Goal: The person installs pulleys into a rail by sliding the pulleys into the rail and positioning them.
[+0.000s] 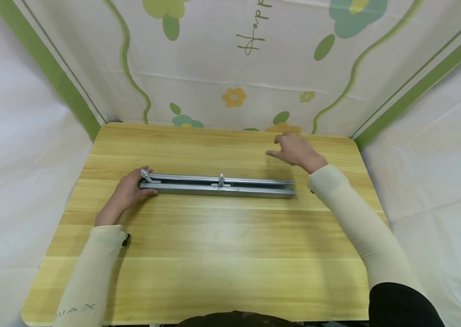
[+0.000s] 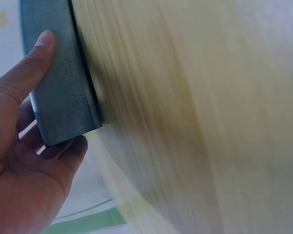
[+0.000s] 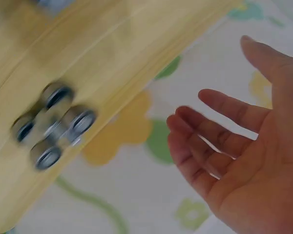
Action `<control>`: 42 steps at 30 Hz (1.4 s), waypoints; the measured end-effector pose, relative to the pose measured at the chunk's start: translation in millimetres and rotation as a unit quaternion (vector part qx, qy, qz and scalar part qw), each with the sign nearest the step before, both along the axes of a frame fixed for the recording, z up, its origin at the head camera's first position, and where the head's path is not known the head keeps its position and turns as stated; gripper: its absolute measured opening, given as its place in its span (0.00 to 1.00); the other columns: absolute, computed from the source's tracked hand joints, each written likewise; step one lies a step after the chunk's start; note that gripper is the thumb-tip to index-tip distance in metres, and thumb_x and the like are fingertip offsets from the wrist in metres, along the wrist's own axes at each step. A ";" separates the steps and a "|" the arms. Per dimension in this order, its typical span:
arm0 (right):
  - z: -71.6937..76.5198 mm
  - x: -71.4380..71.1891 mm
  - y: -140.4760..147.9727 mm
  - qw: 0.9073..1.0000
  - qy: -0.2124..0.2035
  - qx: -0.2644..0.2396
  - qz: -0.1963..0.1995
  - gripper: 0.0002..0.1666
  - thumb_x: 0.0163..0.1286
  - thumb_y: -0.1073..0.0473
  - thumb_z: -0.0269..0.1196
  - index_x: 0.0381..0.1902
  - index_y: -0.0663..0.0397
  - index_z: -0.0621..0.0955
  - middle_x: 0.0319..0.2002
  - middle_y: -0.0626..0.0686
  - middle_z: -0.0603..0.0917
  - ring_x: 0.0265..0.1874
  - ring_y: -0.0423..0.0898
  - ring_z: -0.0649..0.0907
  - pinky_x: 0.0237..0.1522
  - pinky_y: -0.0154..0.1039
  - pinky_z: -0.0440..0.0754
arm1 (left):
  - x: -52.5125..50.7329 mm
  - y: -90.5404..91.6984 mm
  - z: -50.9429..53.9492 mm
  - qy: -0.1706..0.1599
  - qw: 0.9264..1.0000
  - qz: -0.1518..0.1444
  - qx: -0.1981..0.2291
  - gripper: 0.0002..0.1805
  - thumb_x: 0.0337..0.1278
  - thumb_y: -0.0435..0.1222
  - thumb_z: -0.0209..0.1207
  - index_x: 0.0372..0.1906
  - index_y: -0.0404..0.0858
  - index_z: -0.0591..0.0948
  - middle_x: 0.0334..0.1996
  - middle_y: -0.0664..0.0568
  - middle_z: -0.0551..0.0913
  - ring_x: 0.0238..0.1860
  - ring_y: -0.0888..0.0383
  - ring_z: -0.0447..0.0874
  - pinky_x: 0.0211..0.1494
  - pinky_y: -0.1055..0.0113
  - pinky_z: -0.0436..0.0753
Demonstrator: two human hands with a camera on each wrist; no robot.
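A long metal channel rail point(image 1: 255, 192) with a slot along its top lies across the table. Two bolts stick up from the slot, one bolt point(image 1: 221, 180) near the middle and another bolt point(image 1: 146, 176) at the left end. My left hand point(image 1: 127, 193) grips that left end, thumb on the near side and fingers around the far side and end. Over the far right of the table, my right hand point(image 1: 295, 149) is in the air with fingers apart, holding nothing. A four-wheeled metal roller trolley point(image 3: 53, 127) appears blurred in the right wrist view, on the table near its edge; the head view mostly hides it.
The wooden table point(image 1: 214, 254) has rounded corners. A white cloth backdrop point(image 1: 197, 59) with flowers rises along its far edge, and white sheets hang at both sides.
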State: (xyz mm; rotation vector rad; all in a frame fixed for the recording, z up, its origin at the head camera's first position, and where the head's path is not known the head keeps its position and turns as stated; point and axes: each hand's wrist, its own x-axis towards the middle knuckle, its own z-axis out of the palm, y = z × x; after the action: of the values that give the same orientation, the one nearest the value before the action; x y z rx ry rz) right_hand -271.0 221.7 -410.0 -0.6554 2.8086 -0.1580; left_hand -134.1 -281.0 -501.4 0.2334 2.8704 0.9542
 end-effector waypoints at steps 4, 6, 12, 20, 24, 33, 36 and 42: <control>-3.4 -13.0 28.2 0.999 -0.018 0.012 -0.040 0.38 0.80 0.40 0.61 0.71 0.67 0.76 0.70 0.71 0.74 0.68 0.69 0.76 0.65 0.66 0.78 | 0.2 0.6 0.6 -0.002 1.000 0.002 0.002 0.42 0.56 0.36 0.78 0.71 0.23 0.73 0.74 0.23 0.67 0.74 0.23 0.63 0.76 0.29 0.62; -7.0 -17.4 39.3 0.998 -0.025 0.016 -0.053 0.37 0.81 0.43 0.61 0.72 0.67 0.75 0.72 0.72 0.72 0.69 0.70 0.73 0.66 0.67 0.77 | 0.0 0.7 0.8 -0.002 1.000 0.002 0.003 0.41 0.57 0.35 0.77 0.71 0.23 0.72 0.74 0.23 0.66 0.74 0.23 0.63 0.77 0.29 0.62; -19.8 -23.7 61.2 0.997 -0.032 0.012 -0.070 0.32 0.81 0.49 0.62 0.70 0.66 0.77 0.67 0.73 0.74 0.65 0.70 0.75 0.62 0.68 0.78 | -2.2 1.5 -0.1 -0.010 1.000 0.000 0.001 0.41 0.58 0.35 0.76 0.73 0.23 0.71 0.75 0.23 0.65 0.74 0.23 0.63 0.78 0.30 0.61; -39.8 -23.8 76.7 0.997 -0.037 0.008 -0.064 0.26 0.79 0.52 0.65 0.63 0.68 0.81 0.60 0.70 0.83 0.60 0.69 0.80 0.62 0.67 0.79 | -2.5 4.4 -1.1 -0.017 1.000 0.002 0.005 0.42 0.59 0.35 0.76 0.73 0.23 0.70 0.76 0.24 0.64 0.75 0.24 0.61 0.78 0.29 0.60; -47.7 -25.0 80.7 0.997 -0.043 0.004 -0.068 0.23 0.79 0.52 0.65 0.60 0.66 0.83 0.59 0.69 0.84 0.56 0.66 0.83 0.58 0.66 0.82 | -3.2 6.6 -0.7 -0.018 1.000 0.002 0.008 0.42 0.59 0.35 0.76 0.74 0.23 0.70 0.76 0.24 0.64 0.75 0.24 0.61 0.78 0.29 0.60; -54.4 -25.2 82.1 0.996 -0.040 -0.006 -0.083 0.22 0.78 0.53 0.65 0.59 0.65 0.84 0.72 0.70 0.75 0.64 0.70 0.79 0.65 0.69 0.76 | -3.5 7.6 -1.7 -0.016 1.000 0.000 0.011 0.42 0.59 0.35 0.76 0.74 0.23 0.70 0.76 0.24 0.64 0.75 0.24 0.62 0.78 0.30 0.61; -53.6 -22.7 81.8 0.996 -0.037 -0.009 -0.082 0.21 0.78 0.54 0.65 0.58 0.66 0.84 0.69 0.71 0.77 0.61 0.70 0.80 0.63 0.69 0.78 | -3.4 8.3 -2.4 -0.016 1.000 0.000 0.013 0.42 0.59 0.34 0.76 0.74 0.23 0.70 0.76 0.24 0.64 0.75 0.24 0.62 0.78 0.29 0.61; -51.1 -17.8 82.1 0.997 -0.035 -0.011 -0.072 0.20 0.77 0.55 0.66 0.56 0.66 0.84 0.61 0.71 0.83 0.54 0.68 0.84 0.58 0.68 0.80 | -2.7 8.7 -3.2 -0.018 1.000 0.001 0.013 0.42 0.59 0.35 0.76 0.74 0.23 0.70 0.76 0.24 0.64 0.75 0.24 0.61 0.78 0.29 0.60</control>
State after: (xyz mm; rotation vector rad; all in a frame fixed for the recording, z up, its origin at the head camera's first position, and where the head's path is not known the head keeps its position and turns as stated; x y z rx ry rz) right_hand -288.8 303.9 -461.1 -0.4435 2.7899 -0.2330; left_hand -136.8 -272.3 -504.6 0.2129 2.8273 0.9854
